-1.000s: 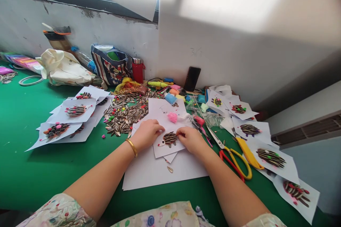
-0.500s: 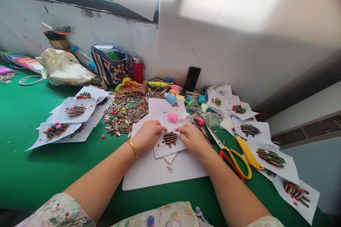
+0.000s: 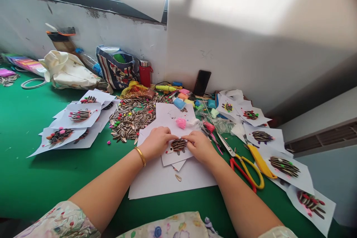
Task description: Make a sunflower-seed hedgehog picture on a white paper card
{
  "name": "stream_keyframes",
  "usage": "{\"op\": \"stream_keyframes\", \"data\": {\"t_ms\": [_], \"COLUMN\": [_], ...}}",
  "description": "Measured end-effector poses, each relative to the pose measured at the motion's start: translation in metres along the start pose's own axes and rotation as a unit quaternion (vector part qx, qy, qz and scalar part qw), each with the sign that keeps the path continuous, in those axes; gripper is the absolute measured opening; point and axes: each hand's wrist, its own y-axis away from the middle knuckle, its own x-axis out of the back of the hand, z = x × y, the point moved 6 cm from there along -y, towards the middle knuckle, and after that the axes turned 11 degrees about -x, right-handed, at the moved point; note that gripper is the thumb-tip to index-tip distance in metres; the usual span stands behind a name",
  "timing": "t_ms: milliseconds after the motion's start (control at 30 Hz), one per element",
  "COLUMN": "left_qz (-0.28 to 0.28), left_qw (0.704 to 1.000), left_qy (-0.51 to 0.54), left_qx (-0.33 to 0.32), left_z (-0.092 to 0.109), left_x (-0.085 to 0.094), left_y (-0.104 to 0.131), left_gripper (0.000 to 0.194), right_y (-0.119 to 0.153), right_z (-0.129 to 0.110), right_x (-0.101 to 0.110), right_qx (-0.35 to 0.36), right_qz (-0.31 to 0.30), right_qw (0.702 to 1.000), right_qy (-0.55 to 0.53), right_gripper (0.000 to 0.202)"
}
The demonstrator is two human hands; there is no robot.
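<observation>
A hedgehog (image 3: 179, 145) of striped sunflower seeds, with a white snout and a red nose, lies on a white paper card (image 3: 169, 160). My left hand (image 3: 156, 142) presses its index fingertip to the hedgehog's upper left edge, the other fingers curled in. From the other side, my right hand (image 3: 201, 147) touches the upper right edge with its index fingertip, its remaining fingers folded. Both thumbs are mostly hidden. Just beyond the fingertips sits a pink lump of clay (image 3: 181, 122) on another sheet. One loose seed (image 3: 178, 177) lies on the large white paper (image 3: 156, 186) below the card.
Left of the hands spreads a heap of sunflower seeds (image 3: 131, 119). Finished hedgehog cards (image 3: 92, 119) are stacked at left, with more cards (image 3: 302, 167) at right. Scissors (image 3: 245, 171) and a yellow cutter (image 3: 260, 160) lie by my right forearm. A phone (image 3: 202, 82) leans against the wall.
Both index fingertips have come inward from beside the hedgehog onto its upper edge, nearer each other. The card stays in place.
</observation>
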Motion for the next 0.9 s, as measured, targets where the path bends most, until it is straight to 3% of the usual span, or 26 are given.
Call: {"op": "stream_keyframes", "data": {"t_ms": [300, 600, 767, 900], "left_qz": [-0.002, 0.002, -0.030, -0.039], "left_qw": [1.000, 0.999, 0.999, 0.998], "left_qy": [-0.003, 0.035, 0.040, 0.042], "left_qx": [0.004, -0.003, -0.007, -0.011], "left_z": [0.000, 0.001, -0.002, -0.005], "left_x": [0.000, 0.010, 0.014, 0.016], "left_y": [0.000, -0.001, 0.002, 0.003], "left_gripper": [0.044, 0.033, 0.060, 0.063], "right_y": [0.001, 0.003, 0.006, 0.009], "right_z": [-0.003, 0.010, 0.007, 0.004], "right_x": [0.002, 0.016, 0.017, 0.018], "right_qx": [0.002, -0.022, -0.025, -0.035], "right_qz": [0.005, -0.006, -0.041, -0.047], "right_qw": [1.000, 0.999, 0.994, 0.990], "right_qy": [-0.001, 0.039, 0.097, 0.126], "right_gripper": [0.037, 0.045, 0.045, 0.041]}}
